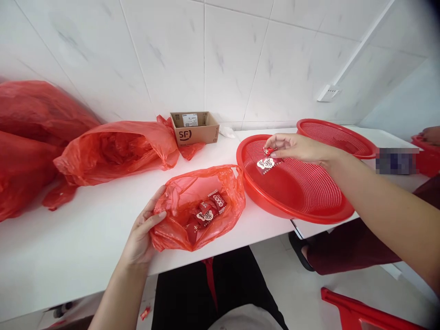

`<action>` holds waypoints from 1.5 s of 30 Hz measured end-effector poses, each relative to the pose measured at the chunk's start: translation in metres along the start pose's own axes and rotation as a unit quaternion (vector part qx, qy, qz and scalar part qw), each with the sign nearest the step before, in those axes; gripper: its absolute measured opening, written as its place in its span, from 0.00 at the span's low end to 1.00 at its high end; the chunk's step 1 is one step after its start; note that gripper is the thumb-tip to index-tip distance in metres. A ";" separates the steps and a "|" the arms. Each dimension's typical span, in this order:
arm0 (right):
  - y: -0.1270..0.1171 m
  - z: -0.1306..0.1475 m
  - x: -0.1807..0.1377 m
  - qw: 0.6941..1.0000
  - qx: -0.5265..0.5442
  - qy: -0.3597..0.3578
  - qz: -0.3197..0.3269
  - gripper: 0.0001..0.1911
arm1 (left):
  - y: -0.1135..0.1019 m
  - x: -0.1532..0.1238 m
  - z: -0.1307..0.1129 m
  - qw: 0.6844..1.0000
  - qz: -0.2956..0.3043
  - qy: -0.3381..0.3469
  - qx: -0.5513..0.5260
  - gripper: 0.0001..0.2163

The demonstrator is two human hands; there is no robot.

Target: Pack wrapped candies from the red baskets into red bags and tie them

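Observation:
My left hand (146,227) grips the left rim of a thin red plastic bag (225,229), thumb inside and fingers outside. Several small dark-red printed packets (206,213) lie in the bag, whose mouth faces up. Over the left part of a red perforated plastic basket (292,217), my right hand (292,147) pinches a red packet (267,164) with white and dark lettering. A second bit of red wrapper shows at the fingertips. The part of the basket's floor in sight is bare red plastic.
A small open cardboard box (197,135) stands against the tiled wall. Larger red bags (120,151) lie on the left of the white table (85,238). Another red basket (335,137) sits behind my right arm. At right are a person's leg (343,250) and a red stool (360,309).

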State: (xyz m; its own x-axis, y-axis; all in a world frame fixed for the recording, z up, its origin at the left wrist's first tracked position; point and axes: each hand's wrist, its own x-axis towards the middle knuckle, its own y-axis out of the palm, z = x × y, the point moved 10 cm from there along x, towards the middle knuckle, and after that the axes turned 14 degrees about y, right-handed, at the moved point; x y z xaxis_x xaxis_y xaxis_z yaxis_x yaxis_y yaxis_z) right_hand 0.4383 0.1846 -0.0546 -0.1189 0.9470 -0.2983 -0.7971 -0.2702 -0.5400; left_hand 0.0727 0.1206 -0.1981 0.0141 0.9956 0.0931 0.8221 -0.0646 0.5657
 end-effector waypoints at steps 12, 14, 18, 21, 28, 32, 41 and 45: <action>0.081 0.093 -0.038 0.986 0.041 -0.142 0.074 0.13 | 0.001 0.001 -0.002 1.000 0.012 0.020 0.003 0.30; 0.099 0.094 -0.033 0.983 0.053 -0.142 0.103 0.14 | 0.000 0.001 -0.001 1.000 0.014 0.021 0.000 0.30; 0.136 0.092 -0.021 0.980 0.028 -0.138 0.139 0.13 | 0.000 0.000 -0.001 1.000 0.019 0.024 -0.002 0.31; 0.153 0.094 -0.018 0.978 0.001 -0.154 0.144 0.13 | 0.002 0.000 -0.002 0.999 0.026 0.023 -0.006 0.32; 0.157 0.095 -0.023 0.979 0.072 -0.125 0.147 0.08 | 0.004 -0.001 -0.003 0.999 0.028 0.023 -0.008 0.32; 0.161 0.091 -0.027 0.974 0.096 -0.114 0.170 0.11 | 0.003 -0.001 -0.002 0.999 0.027 0.022 -0.006 0.31; 0.161 0.090 -0.029 0.980 0.064 -0.128 0.137 0.10 | 0.002 -0.002 -0.003 0.999 0.026 0.021 -0.009 0.31; 0.169 0.095 -0.046 0.980 -0.079 -0.161 0.089 0.08 | 0.004 -0.001 -0.003 0.999 0.026 0.020 -0.010 0.30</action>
State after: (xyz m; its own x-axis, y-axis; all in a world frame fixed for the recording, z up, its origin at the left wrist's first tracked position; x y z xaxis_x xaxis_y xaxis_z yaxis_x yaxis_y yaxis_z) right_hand 0.2531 0.1116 -0.0568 -0.4480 0.8816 -0.1489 -0.6490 -0.4352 -0.6240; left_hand 0.0741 0.1189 -0.1942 0.0346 0.9873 0.1552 0.8092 -0.1188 0.5754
